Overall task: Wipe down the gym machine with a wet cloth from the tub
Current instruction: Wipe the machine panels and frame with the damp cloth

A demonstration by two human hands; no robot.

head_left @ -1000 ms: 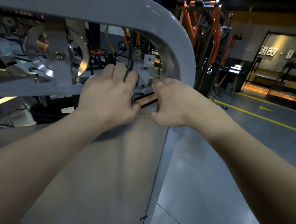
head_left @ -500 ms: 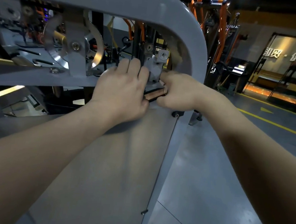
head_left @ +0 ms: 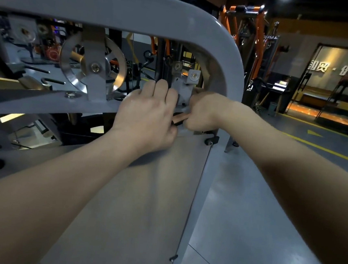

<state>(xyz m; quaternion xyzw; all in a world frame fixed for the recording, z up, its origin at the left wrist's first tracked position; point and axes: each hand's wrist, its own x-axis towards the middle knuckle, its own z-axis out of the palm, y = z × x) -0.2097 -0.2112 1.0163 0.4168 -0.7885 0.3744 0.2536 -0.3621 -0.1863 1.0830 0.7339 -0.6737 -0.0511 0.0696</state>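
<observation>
Two hands on the gym machine (head_left: pixel 138 7), both at the top edge of its grey side panel (head_left: pixel 132 202), just under the inside of the curved frame tube. Left hand (head_left: pixel 147 116): fingers bent over the grey crossbar (head_left: pixel 44 102) where it meets the panel, tips hidden behind it, thumb down at the near end of a brown strip (head_left: pixel 179 118). Right hand (head_left: pixel 204 111): curled into a fist round the far end of that strip, fingertips out of sight under the palm. Strip is short and tilted between the two hands, black at its near end; can't tell whether it's the cloth or a machine part. Hands nearly touch, with the strip in the gap. Grey bracket (head_left: pixel 183 90) with two bolt heads sits directly above and behind the knuckles, touching or just beside the left fingers, can't tell which. Steel pulley wheel (head_left: pixel 67 72) is left of the hands, bolted through an upright plate on the crossbar. Black knob (head_left: pixel 211 140) sits on the frame post just below the right hand, and a thin cable runs down the panel's right edge from it. Orange machines (head_left: pixel 257 33) stand well behind, past the frame. Grey floor (head_left: pixel 247 202) to the right has a yellow line (head_left: pixel 326 152) across it.
</observation>
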